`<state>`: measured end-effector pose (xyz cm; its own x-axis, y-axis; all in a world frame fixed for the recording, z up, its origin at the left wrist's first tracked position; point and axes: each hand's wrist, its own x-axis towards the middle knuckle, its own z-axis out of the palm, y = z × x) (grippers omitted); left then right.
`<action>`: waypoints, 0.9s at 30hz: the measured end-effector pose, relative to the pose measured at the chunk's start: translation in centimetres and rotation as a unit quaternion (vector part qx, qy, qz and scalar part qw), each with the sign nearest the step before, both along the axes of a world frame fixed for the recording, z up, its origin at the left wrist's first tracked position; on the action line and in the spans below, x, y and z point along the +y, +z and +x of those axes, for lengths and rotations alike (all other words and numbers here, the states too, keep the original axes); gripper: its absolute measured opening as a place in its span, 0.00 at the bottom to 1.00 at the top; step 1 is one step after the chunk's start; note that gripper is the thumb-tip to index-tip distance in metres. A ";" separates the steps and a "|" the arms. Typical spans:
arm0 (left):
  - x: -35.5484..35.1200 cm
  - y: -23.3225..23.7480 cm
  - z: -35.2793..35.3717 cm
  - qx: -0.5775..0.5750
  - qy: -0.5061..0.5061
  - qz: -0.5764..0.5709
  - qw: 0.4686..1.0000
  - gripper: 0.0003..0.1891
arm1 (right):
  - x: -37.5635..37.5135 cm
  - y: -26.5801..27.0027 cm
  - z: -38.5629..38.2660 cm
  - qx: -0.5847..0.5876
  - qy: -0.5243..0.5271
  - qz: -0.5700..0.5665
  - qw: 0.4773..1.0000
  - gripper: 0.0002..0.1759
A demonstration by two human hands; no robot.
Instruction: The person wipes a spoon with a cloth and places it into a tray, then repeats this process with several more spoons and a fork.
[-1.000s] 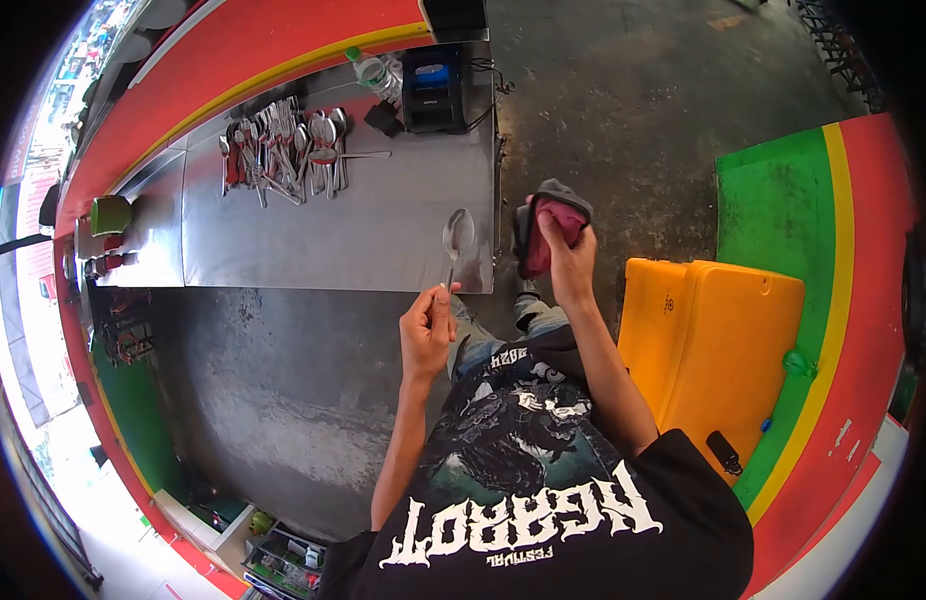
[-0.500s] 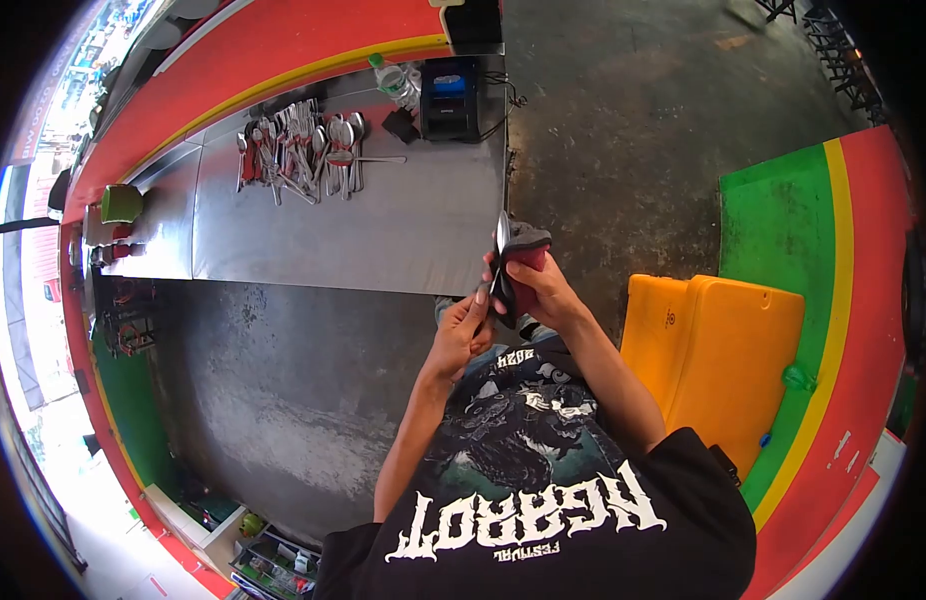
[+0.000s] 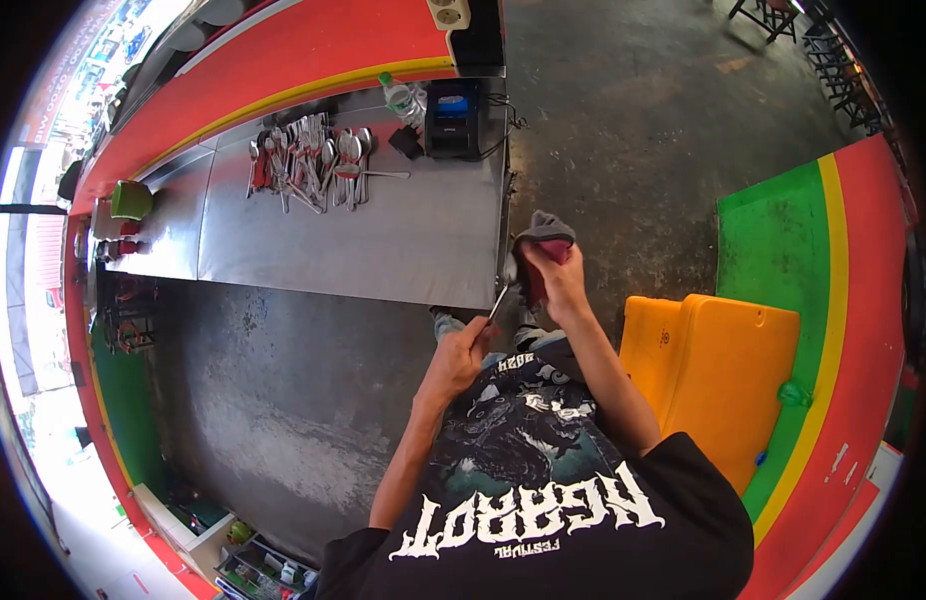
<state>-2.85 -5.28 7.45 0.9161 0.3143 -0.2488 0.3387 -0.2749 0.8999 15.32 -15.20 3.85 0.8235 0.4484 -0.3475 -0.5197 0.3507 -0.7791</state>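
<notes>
My left hand [image 3: 455, 358] is closed around the handle end of a metal spoon [image 3: 500, 298], whose bowl points up and away from me. My right hand [image 3: 563, 288] grips a folded grey and dark red cloth [image 3: 545, 232] right beside the spoon's bowl. Both hands are in front of my chest, just off the near right corner of the steel table [image 3: 383, 245]. On that table, toward the back, lies a loose pile of spoons and forks [image 3: 308, 160].
A black printer-like device [image 3: 453, 120] with cables, a black adapter [image 3: 406, 142] and a clear plastic bottle [image 3: 403, 100] stand at the table's back right. A green container [image 3: 132, 200] is at its far left. To my right is a yellow-orange cooler box [image 3: 728, 365].
The cloth has come away from around the spoon, and my right hand has shifted slightly right with it. My left hand has moved slightly lower with the spoon, leaving more of it visible.
</notes>
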 end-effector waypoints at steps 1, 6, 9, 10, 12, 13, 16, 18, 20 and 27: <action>0.2 0.3 -0.5 0.015 -0.011 0.006 1.000 0.11 | -0.1 -0.4 0.4 -0.009 -0.020 -0.003 1.000 0.16; 0.3 -0.7 -1.4 0.014 0.030 -0.076 0.997 0.14 | -0.4 -0.5 2.6 0.022 -0.168 0.005 0.985 0.12; 0.0 -0.1 0.1 0.007 0.117 -0.166 0.979 0.18 | -0.7 -1.1 2.6 -0.030 -0.176 0.018 0.984 0.18; -0.2 0.2 0.7 -0.003 0.146 -0.201 0.969 0.19 | -0.4 0.2 1.7 -0.051 -0.159 -0.003 0.986 0.21; -0.6 0.8 1.6 -0.033 0.185 -0.229 0.955 0.20 | 0.4 3.0 -0.8 -0.103 -0.107 -0.045 0.988 0.25; -0.8 1.0 2.0 -0.055 0.195 -0.222 0.954 0.20 | 0.5 3.6 -2.0 -0.125 -0.025 -0.050 0.991 0.26; -0.8 1.0 2.5 -0.072 0.174 -0.130 0.973 0.18 | 1.0 5.2 -5.1 -0.146 0.193 -0.034 0.970 0.30; -0.2 0.5 2.4 -0.043 0.146 -0.102 0.983 0.16 | 1.3 4.9 -5.2 -0.139 0.198 -0.076 0.967 0.24; 0.6 0.2 1.8 -0.014 0.075 -0.039 0.996 0.16 | 1.2 3.8 -4.7 -0.075 0.175 -0.086 0.978 0.21; 0.1 1.9 1.4 -0.011 0.017 -0.004 1.000 0.18 | 1.1 2.8 -3.9 -0.040 0.063 -0.089 0.993 0.18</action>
